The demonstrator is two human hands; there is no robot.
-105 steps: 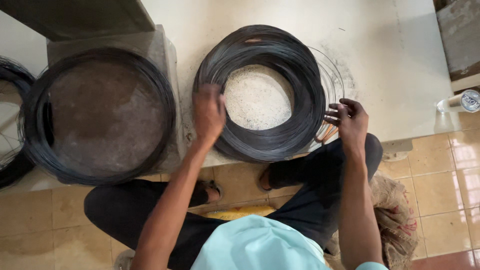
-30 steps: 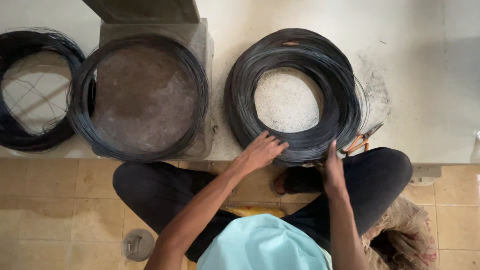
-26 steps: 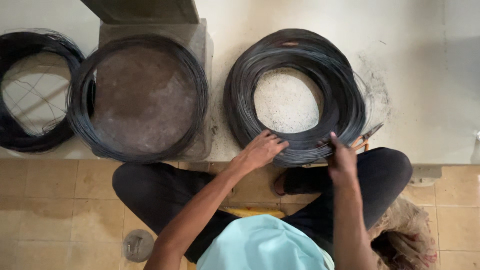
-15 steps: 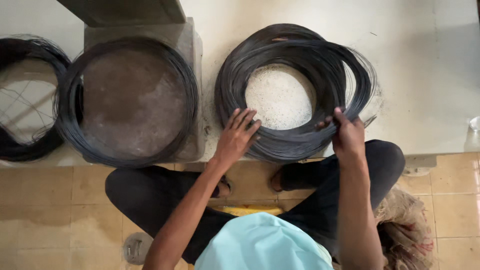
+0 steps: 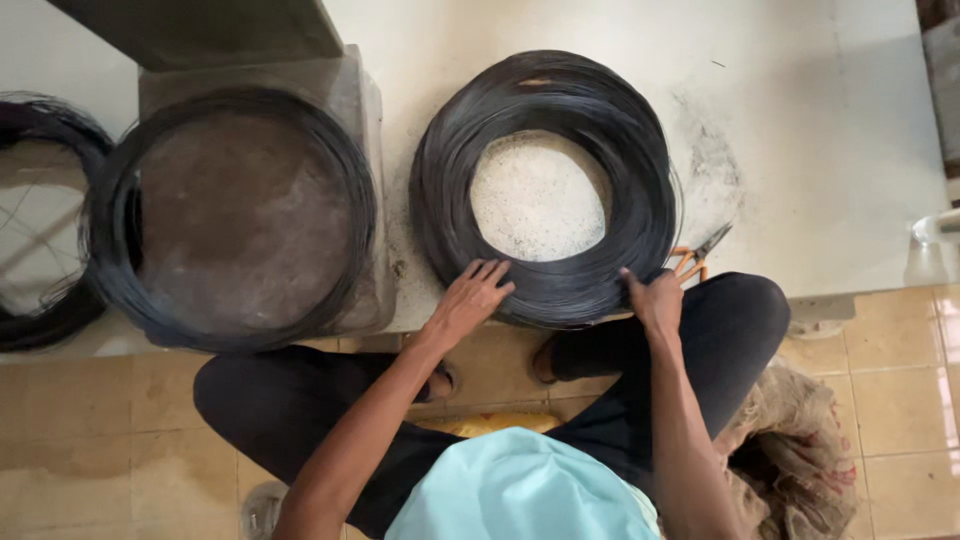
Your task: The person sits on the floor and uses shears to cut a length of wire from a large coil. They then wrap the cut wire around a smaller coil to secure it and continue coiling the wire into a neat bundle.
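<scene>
A thick coil of black wire [image 5: 545, 105] lies flat on a pale concrete slab [image 5: 800, 130] in front of me. My left hand [image 5: 468, 300] rests with spread fingers on the coil's near-left rim. My right hand [image 5: 655, 298] grips the near-right rim, fingers curled over the wire. Orange-handled cutters [image 5: 700, 255] lie on the slab just right of that hand, partly hidden by the coil.
A second wire coil [image 5: 235, 215] sits on a rusty brown block to the left, and a third coil [image 5: 40, 230] lies at the far left edge. Tan floor tiles [image 5: 890, 390] and a burlap sack [image 5: 790, 450] are beside my crossed legs.
Both hands slid along the coil's near rim, first lower, then back up onto the wire. The view shifted slightly and the coil seems to have turned a little.
</scene>
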